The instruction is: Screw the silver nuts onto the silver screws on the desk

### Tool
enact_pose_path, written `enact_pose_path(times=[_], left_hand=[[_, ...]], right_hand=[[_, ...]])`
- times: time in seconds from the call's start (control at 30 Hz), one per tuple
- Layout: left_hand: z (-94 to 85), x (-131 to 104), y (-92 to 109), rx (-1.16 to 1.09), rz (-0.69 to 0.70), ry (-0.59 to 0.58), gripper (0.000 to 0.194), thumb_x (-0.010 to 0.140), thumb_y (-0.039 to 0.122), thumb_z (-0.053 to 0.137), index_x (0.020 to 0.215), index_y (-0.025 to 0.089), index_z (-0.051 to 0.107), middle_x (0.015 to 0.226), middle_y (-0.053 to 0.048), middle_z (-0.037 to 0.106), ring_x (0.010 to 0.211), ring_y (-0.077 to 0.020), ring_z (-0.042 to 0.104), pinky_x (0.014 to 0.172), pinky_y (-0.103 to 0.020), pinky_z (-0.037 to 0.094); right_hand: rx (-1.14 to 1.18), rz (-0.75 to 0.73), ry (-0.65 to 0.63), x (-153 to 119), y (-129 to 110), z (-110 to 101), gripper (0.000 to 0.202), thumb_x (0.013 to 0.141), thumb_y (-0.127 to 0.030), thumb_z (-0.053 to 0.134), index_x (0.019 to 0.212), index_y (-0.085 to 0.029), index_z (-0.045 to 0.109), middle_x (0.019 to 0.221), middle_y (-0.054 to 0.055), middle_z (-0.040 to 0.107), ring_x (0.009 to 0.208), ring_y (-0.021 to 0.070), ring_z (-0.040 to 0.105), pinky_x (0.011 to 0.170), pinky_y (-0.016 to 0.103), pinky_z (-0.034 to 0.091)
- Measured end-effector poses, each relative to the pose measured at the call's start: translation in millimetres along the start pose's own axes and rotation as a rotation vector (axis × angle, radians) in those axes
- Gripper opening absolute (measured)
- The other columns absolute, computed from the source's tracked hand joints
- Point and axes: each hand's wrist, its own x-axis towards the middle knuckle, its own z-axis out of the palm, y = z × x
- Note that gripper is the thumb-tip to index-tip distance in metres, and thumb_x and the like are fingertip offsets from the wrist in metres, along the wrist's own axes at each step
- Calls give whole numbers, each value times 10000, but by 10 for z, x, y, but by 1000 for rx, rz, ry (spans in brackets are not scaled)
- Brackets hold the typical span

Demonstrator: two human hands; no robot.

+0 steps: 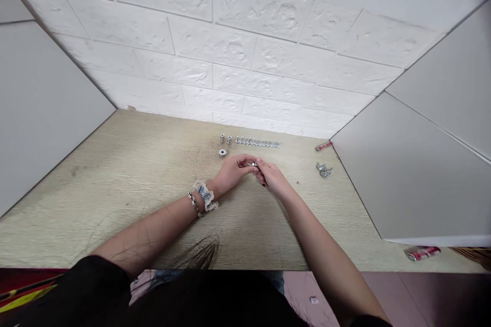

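My left hand (pixel 233 171), with a scrunchie and a chain bracelet at its wrist, meets my right hand (pixel 271 176) over the middle of the wooden table. Between their fingertips they pinch a small metal piece (pixel 254 164); its exact shape is partly covered. Just beyond the hands lies a row of several small metal screws (pixel 258 142). Left of that row stand two metal cylinders (pixel 226 139), and nearer to me sits a round metal piece with a dark centre (pixel 222 153).
A small pile of metal hardware (pixel 324 169) lies on the right of the table (pixel 153 143). One red cylinder (pixel 323 146) is by the right panel's far corner, another red cylinder (pixel 423 253) near the front edge. A white brick-patterned wall (pixel 230 82) borders the back.
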Motion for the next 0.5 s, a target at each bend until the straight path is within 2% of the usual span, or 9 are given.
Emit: enact_pose_path(times=[0.13, 0.27, 0.4, 0.5], left_hand=[[-11, 2, 9, 161, 3, 65, 258, 687, 276, 651, 916, 157, 670, 809, -33, 688, 740, -142, 604, 720, -267, 455], [-14, 1, -3, 294, -2, 119, 230, 693, 291, 647, 886, 170, 677, 762, -17, 674, 690, -134, 584, 677, -256, 442], [-6, -9, -16, 312, 6, 94, 193, 700, 264, 644, 874, 183, 669, 828, -14, 683, 723, -132, 596, 703, -252, 444], [-1, -11, -32, 319, -14, 91, 182, 700, 235, 642, 871, 178, 656, 812, -13, 675, 713, -130, 598, 706, -257, 449]], right_hand=[[-1, -40, 18, 31, 38, 14, 432, 733, -619, 481, 734, -189, 526, 462, -74, 356, 407, 75, 326, 424, 232, 255], [48, -8, 60, 48, 40, 34, 308, 714, -503, 530, 721, -197, 494, 466, -81, 378, 405, 71, 344, 422, 224, 253], [174, -11, 95, 45, 19, 42, 214, 625, -342, 584, 745, -206, 471, 523, -85, 447, 414, 56, 359, 432, 212, 263], [249, -20, 126, 49, 16, 43, 233, 598, -318, 595, 748, -212, 451, 556, -87, 454, 430, 52, 378, 441, 207, 282]])
